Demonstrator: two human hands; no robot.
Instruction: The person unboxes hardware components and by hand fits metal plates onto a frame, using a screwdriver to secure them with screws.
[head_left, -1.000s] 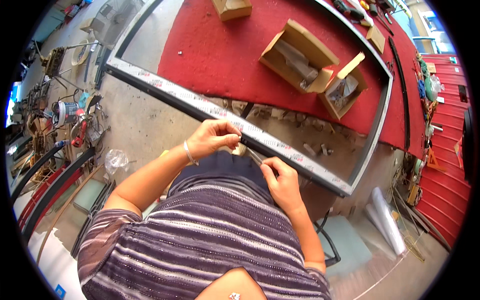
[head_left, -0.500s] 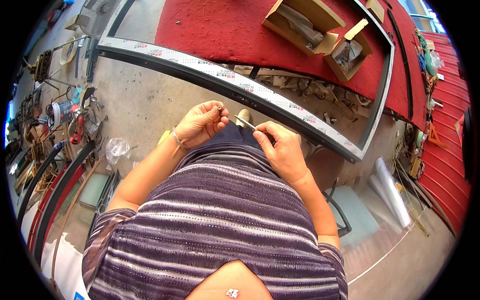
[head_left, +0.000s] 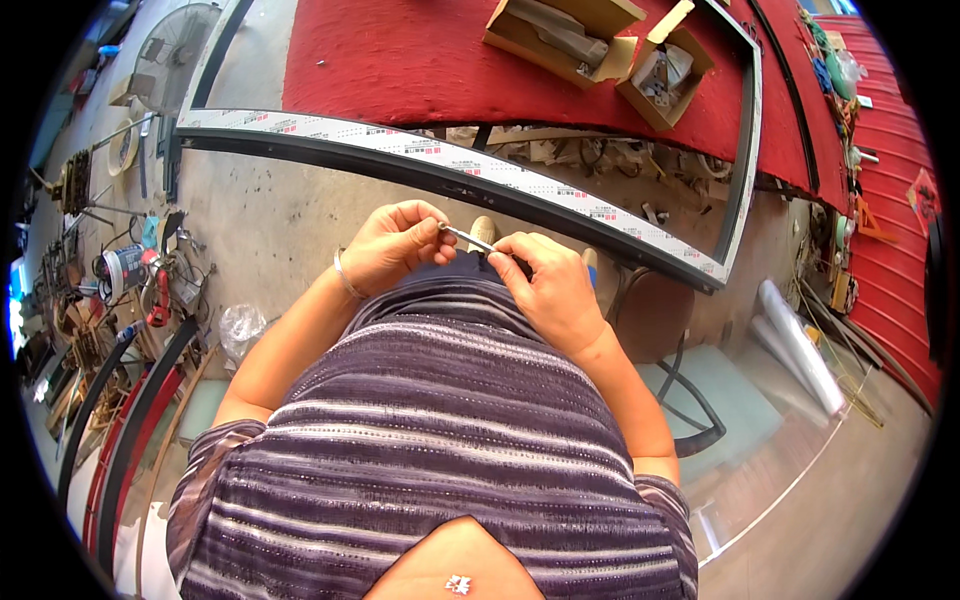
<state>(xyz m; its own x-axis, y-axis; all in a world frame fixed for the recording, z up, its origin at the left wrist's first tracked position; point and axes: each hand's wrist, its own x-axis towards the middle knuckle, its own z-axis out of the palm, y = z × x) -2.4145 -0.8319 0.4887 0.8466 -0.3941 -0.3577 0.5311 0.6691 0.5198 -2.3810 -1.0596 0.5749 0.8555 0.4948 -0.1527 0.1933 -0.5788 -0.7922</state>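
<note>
The slim metal rod (head_left: 470, 239), which was held clear of the left grip half a second ago, has been brought leftward until its tip meets the small metallic piece (head_left: 442, 227) pinched there. The striped top (head_left: 430, 420) is seen nearest, filling the lower middle of the view. In front of it the rod is grasped by the right grip (head_left: 548, 287), with the thumb and bent fingers closed around its rear end. The small piece is clasped between thumb and fingers by the left grip (head_left: 400, 243) (a pale bracelet (head_left: 346, 276) is worn on that wrist). Both things are held in the air before the waist; whether the rod's tip is seated inside the piece or only pressed against it cannot be told. A light-coloured shoe (head_left: 483, 231) is partly seen just beyond the rod, and a brown seat (head_left: 652, 315) is placed to the right of the right forearm. Farther right, clear rolled sheeting (head_left: 798, 345) is laid on the floor. Past the hands, a long dark frame (head_left: 415, 175), faced with printed white film, is stretched across the view, its near bar set out from the red tabletop (head_left: 390, 65). Within its outline, an open long carton (head_left: 550, 42) and a smaller open carton (head_left: 665, 78) are rested on the red cloth. The right edge is bounded by a red ribbed wall (head_left: 895, 215).
</note>
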